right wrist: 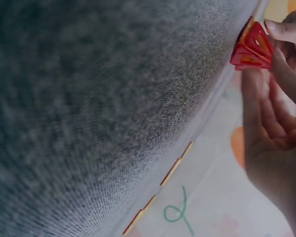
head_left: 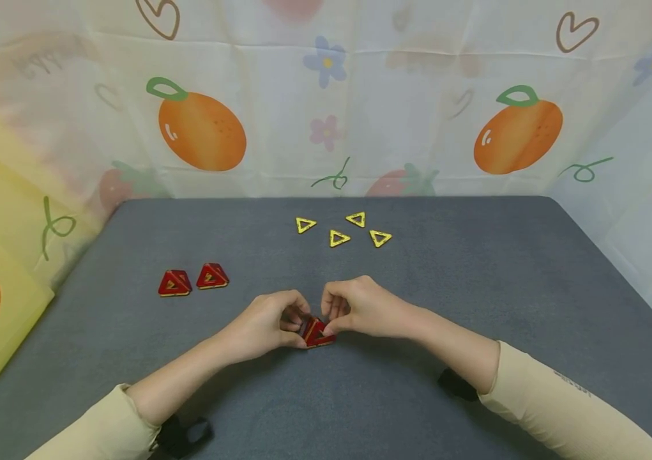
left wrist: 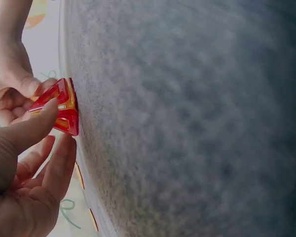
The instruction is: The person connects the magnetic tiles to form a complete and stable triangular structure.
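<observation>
A small red pyramid of triangular tiles (head_left: 315,333) stands on the grey table near its middle, and yellow shows along its lower edge. My left hand (head_left: 271,324) holds its left side with thumb and fingers. From the right, my right hand (head_left: 364,308) pinches it. Up close in the left wrist view, the left thumb lies across a face of the red pyramid (left wrist: 65,94). Two similar red pyramids, one on the left (head_left: 175,283) and one beside it (head_left: 212,276), sit farther back on the left.
Several flat yellow triangle tiles (head_left: 340,238) lie near the back of the table (head_left: 475,268). Behind it hangs a white curtain (head_left: 280,108) printed with oranges and hearts. A yellow cloth (head_left: 9,306) runs along the left edge.
</observation>
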Demonstrator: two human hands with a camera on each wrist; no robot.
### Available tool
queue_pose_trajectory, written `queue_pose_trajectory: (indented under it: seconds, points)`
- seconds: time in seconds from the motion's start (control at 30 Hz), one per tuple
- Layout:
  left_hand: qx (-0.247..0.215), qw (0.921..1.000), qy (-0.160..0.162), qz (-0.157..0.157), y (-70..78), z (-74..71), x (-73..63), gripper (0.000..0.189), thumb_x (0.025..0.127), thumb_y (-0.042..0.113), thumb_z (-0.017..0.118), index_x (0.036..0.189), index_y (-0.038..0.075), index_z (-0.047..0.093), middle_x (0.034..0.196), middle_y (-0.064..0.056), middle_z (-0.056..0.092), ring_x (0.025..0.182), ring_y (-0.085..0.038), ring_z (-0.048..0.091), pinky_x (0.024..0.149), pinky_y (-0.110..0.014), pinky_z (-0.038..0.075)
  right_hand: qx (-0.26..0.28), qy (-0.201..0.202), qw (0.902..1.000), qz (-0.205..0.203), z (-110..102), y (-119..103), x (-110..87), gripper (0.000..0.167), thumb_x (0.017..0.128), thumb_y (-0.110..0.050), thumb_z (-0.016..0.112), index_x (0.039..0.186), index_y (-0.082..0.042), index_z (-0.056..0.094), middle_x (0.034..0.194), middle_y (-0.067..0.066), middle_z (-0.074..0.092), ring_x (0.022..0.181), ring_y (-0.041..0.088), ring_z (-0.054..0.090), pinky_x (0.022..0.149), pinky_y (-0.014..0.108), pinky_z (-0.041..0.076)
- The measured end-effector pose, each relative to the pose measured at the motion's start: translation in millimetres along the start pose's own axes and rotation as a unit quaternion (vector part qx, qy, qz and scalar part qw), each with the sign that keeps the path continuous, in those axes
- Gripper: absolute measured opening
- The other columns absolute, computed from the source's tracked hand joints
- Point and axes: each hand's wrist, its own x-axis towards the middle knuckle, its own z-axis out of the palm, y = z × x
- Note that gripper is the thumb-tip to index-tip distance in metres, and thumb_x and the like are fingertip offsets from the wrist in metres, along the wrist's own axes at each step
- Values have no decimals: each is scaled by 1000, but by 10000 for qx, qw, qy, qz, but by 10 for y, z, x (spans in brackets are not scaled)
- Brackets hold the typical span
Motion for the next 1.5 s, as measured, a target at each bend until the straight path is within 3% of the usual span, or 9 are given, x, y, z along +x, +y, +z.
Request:
queue_pose_trajectory:
  seconds: [0.13,0.37,0.73,1.5]
  points:
    - [240,9996,114,-45,3,-6,-11,20,79,15,82,93,9,69,85,-2,71,74,-2,63,64,-17,51,156,-310,9991,244,5,41,2,18,82,-26,80,90,-16,68,77,-6,72,70,-2,64,65,17,52]
    - [74,9999,65,-139,-14,21,-7,10,84,19,78,90,11,76,88,-1,75,74,1,61,65,-17,49,640,-575,9953,450,44,32,21,10,87,-21,75,92,-13,73,78,-1,75,67,4,67,62,19,54]
    - [-354,9980,147,-509,-27,43,3,10,84,19,78,88,10,78,91,-4,75,79,-4,62,70,-19,50,726,-506,9940,638,79,19,38,6,87,-18,74,89,-12,74,75,1,74,64,6,68,60,20,56]
    - [-307,9987,51,-414,-24,31,13,10,82,18,80,87,9,78,90,-3,74,81,-5,62,72,-20,50,578,-414,9965,443,99,40,26,9,87,-21,74,85,-13,72,73,1,73,62,4,65,59,19,54]
